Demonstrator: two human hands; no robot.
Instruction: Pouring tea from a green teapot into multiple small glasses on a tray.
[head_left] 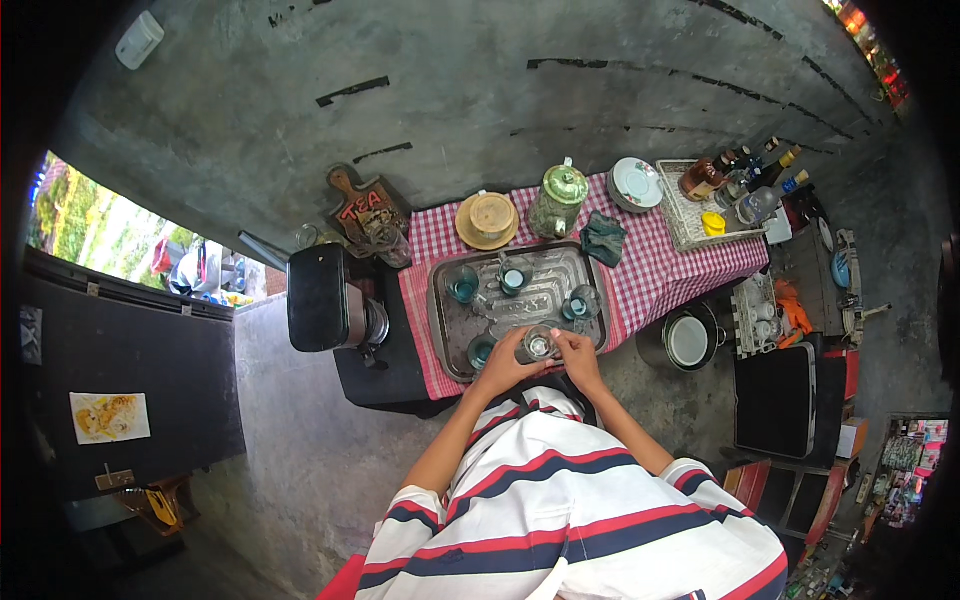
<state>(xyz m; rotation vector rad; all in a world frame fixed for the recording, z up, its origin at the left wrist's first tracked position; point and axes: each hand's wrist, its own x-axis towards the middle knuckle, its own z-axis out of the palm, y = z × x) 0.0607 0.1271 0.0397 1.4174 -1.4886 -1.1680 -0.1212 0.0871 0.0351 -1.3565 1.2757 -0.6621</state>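
At the near edge of the dented grey metal tray, you hold a small clear glass tumbler between both hands; your left hand cups its side, your right hand pinches its rim. You seem to be arranging it beside the other clear glasses with teal liquid; setting it down calls for a free patch of tray, kept upright.

The bench wears a red-and-white checked cloth, and on it lies a dull grey metal tray holding clear glasses tinted teal inside. Toward the far edge stand a green glazed teapot, a tan woven lid and a dark green rag. The person's shirt is white with broad navy and red stripes, the wall mottled grey with black streaks.
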